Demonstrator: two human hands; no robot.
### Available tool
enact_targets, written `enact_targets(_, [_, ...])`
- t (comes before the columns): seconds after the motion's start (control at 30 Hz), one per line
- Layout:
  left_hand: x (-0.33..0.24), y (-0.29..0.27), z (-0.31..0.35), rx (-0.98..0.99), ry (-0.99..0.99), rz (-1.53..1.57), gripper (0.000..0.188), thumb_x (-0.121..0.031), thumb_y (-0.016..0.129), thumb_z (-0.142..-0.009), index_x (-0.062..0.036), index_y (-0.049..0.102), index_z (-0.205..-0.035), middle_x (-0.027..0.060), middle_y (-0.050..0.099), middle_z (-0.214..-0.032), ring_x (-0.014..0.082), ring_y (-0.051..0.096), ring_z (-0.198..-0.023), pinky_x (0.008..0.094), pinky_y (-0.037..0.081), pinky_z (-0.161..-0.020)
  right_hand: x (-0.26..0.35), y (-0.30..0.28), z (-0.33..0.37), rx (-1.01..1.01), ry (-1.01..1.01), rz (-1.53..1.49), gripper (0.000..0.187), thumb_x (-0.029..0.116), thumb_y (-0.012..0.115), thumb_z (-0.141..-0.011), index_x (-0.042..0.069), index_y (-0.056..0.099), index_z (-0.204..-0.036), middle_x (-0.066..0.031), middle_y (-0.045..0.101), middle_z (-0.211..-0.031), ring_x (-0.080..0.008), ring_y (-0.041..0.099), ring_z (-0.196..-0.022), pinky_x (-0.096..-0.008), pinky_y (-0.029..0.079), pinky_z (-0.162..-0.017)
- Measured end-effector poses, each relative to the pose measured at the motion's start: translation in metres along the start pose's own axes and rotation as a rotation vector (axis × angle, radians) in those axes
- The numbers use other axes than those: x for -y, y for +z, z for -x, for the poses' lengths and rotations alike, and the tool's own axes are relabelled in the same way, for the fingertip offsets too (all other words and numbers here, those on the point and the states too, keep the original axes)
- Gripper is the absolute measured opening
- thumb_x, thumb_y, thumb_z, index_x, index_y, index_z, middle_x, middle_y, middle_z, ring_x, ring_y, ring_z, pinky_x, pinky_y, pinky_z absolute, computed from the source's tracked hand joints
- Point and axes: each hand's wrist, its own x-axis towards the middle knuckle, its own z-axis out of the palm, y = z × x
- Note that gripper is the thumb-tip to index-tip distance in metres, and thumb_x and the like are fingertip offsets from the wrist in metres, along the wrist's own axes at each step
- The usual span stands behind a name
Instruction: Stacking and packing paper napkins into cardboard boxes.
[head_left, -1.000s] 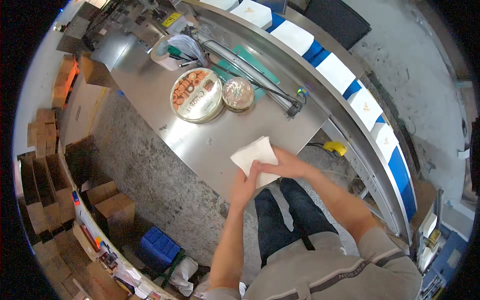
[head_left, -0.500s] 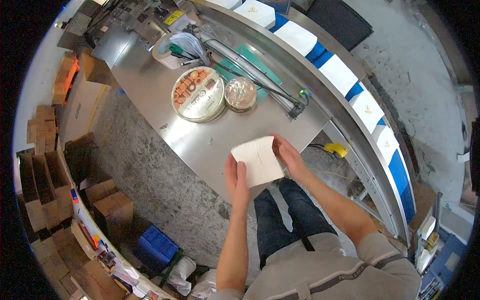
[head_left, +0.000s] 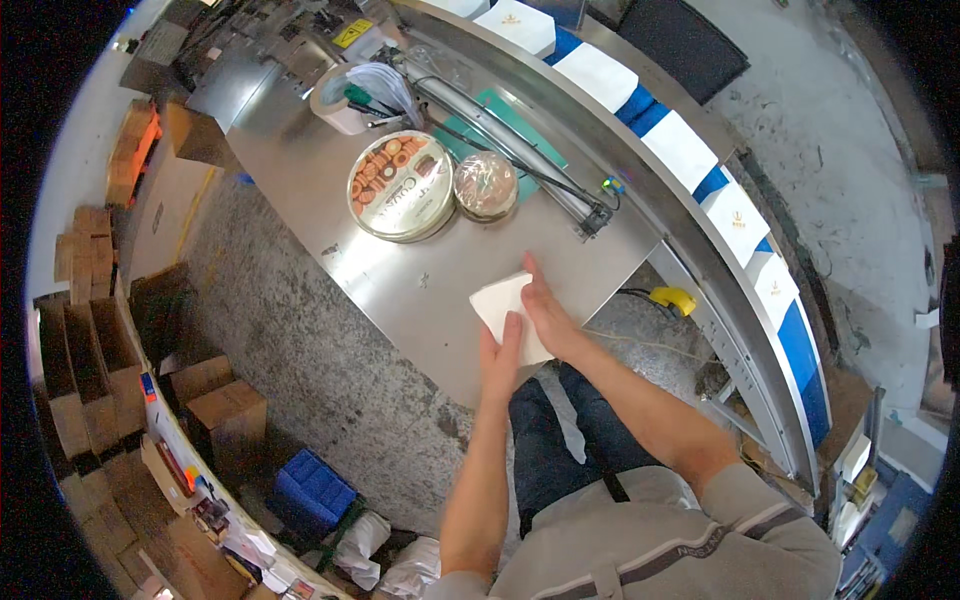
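Between my two hands, over the near end of the steel table (head_left: 410, 310), is a white block (head_left: 502, 298) that looks like a stack of folded paper. My left hand (head_left: 499, 358) grips its near left side, thumb up against the face. Across the right part lies my right hand (head_left: 548, 318), its fingers pointing away from me and covering much of the block. Farther off on the table stand a round printed tin (head_left: 402, 190) and, touching or almost touching it, a smaller round container wrapped in clear film (head_left: 486, 186).
A roll of tape (head_left: 338, 105) with pens and a metal bar (head_left: 500, 130) with cables lie at the back. Along the right curves a conveyor with several white packs (head_left: 678, 150) on a blue belt. A yellow connector (head_left: 673, 300) hangs beside the table; cartons (head_left: 228, 415) stand left.
My right hand has moved left across the white block, now covering more of it. The block looks narrower and turned. My left hand has shifted slightly right and its thumb rests higher on the block.
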Motion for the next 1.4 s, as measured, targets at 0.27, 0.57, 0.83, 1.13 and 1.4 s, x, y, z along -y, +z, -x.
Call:
enact_targets(0.27, [0.038, -0.036, 0.006, 0.318, -0.225, 0.695, 0.050, -0.032, 0.047, -0.101, 0.0012, 0.044, -0.138, 0.0169, 0.057, -0.132, 0.0309, 0.059, -0.117, 0.0449, 0.050, -0.099, 0.139, -0.044, 0.056, 0.167, -0.132, 0.580, 0.075, 0.028, 0.061, -0.093, 0.002, 0.024, -0.152, -0.0230, 0.021, -0.158, -0.0340, 0.019, -0.148, -0.0380, 0.017, -0.119])
enact_targets(0.57, [-0.007, 0.046, 0.056, 0.782, -0.038, 0.935, 0.058, -0.045, 0.040, -0.103, -0.0036, 0.041, -0.144, 0.0152, 0.049, -0.144, 0.0330, 0.051, -0.129, 0.0482, 0.043, -0.107, 0.147, -0.136, 0.106, -0.039, 0.373, -0.569, 0.082, 0.061, 0.049, -0.094, 0.007, 0.028, -0.151, -0.0158, 0.043, -0.147, -0.0262, 0.046, -0.132, -0.0414, 0.041, -0.107])
enact_targets(0.83, [-0.029, 0.081, 0.105, 0.734, -0.301, 0.485, 0.069, -0.055, 0.047, -0.098, -0.0052, 0.037, -0.145, 0.0117, 0.051, -0.141, 0.0263, 0.053, -0.126, 0.0421, 0.044, -0.104, 0.156, -0.182, 0.171, -0.062, 0.185, -0.594, 0.081, 0.035, 0.071, -0.088, -0.001, 0.030, -0.147, -0.0194, 0.049, -0.138, -0.0253, 0.054, -0.123, -0.0384, 0.048, -0.099])
enact_targets(1.13, [-0.071, 0.125, 0.171, 0.945, -0.086, -0.137, 0.072, -0.009, 0.075, -0.080, 0.0033, 0.036, -0.139, 0.0132, 0.056, -0.129, 0.0216, 0.056, -0.118, 0.0349, 0.045, -0.100, 0.164, -0.195, 0.299, -0.426, -0.061, -0.309, 0.092, 0.009, 0.073, -0.083, 0.007, 0.015, -0.155, -0.0198, 0.047, -0.141, -0.0263, 0.050, -0.126, -0.0386, 0.042, -0.105])
enact_targets(1.4, [-0.051, 0.178, 0.239, 1.234, 0.108, -0.121, 0.056, 0.004, 0.075, -0.077, -0.0009, 0.048, -0.125, 0.0092, 0.062, -0.121, 0.0174, 0.059, -0.113, 0.0318, 0.046, -0.098, 0.170, -0.204, 0.419, -0.691, -0.234, -0.221, 0.099, 0.006, 0.077, -0.079, 0.009, 0.013, -0.156, -0.0194, 0.042, -0.147, -0.0278, 0.043, -0.134, -0.0406, 0.038, -0.109])
